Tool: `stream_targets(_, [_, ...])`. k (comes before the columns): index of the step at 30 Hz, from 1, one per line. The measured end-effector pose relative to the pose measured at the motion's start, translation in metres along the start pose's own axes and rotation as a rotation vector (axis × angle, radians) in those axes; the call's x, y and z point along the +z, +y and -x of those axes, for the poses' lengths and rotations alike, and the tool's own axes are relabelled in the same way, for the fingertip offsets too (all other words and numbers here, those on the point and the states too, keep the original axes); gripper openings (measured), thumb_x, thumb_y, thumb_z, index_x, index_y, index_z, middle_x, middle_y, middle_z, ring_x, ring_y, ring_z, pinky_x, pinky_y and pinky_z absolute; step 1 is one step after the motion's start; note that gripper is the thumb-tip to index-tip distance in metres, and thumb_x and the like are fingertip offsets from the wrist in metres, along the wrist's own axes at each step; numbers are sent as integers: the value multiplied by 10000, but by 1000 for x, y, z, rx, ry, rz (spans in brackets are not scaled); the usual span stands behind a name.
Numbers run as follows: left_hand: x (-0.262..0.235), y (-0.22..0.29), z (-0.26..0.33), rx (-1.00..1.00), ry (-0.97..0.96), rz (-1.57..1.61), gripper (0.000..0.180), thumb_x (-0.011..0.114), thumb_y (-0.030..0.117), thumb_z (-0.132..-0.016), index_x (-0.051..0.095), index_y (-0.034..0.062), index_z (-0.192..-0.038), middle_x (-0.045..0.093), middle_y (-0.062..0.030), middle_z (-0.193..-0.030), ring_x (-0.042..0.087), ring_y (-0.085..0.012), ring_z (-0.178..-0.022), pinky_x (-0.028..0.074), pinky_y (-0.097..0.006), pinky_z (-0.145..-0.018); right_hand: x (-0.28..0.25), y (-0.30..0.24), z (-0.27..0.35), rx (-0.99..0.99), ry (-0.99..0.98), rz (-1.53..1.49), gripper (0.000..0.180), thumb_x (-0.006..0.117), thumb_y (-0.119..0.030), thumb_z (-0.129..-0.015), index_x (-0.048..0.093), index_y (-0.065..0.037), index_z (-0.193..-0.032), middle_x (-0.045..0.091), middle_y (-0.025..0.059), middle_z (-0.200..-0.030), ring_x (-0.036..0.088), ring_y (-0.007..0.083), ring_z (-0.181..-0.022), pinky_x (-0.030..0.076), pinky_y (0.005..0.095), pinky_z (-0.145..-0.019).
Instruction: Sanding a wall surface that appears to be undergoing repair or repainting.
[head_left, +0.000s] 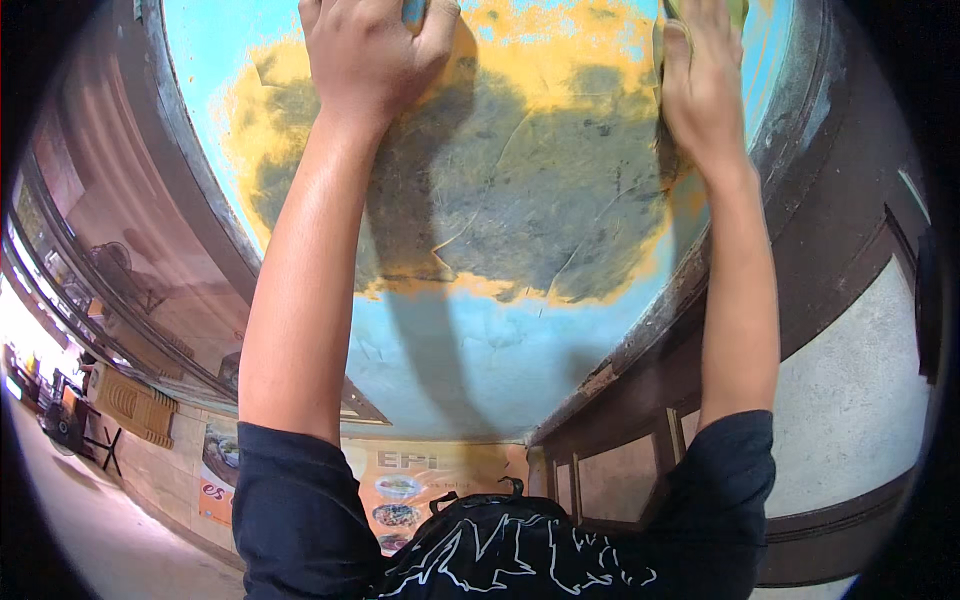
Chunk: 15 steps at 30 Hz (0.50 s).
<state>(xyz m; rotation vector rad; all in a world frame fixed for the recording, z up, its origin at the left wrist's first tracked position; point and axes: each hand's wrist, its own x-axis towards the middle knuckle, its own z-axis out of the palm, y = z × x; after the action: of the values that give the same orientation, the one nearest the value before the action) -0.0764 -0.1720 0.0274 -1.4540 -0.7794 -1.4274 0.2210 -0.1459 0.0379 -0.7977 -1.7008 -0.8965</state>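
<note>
Both my arms reach up to a painted turquoise surface (440, 345) with a large worn patch of yellow and dark grey (540, 190). At the upper left, my left hand (375, 50) is closed in a fist against the surface. A bit of blue-grey shows beside its thumb, but I cannot make out what it grips. My right hand (705, 85) is near the upper right edge of the patch. Its fingers lie over a green pad (738, 12) and press it to the surface, with the thumb along one side. The fingertips of both hands are partly cut off.
A dark, scuffed frame (640, 345) borders the painted surface on the right. Brown boards with a pale panel (850, 390) stand beyond it. Low down is an orange banner (460, 465) with food pictures. At far left are a brown plastic item (130, 405) and a black fan (65, 415).
</note>
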Motion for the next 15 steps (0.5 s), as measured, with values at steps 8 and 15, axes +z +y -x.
stream_targets(8, [-21,-10,-11,-4,-3,0,469,620,200,-840,630,82,-1293,564,-147,-1478,429,-380,-1465,271,-578,-1210,-3,-18,-23,18,48,11,659,272,-449,-1133,324,15,-1599,261,239,-1680,186,429,-1570,131,499,-1280])
stream_targets(15, [-27,-25,7,22,15,14,467,614,210,-849,630,79,-1296,560,-150,-1480,425,-392,-1463,275,-584,-1206,8,-36,-13,-68,43,14,643,287,-431,-1132,340,16,-1592,296,244,-1665,201,429,-1566,140,494,-1278])
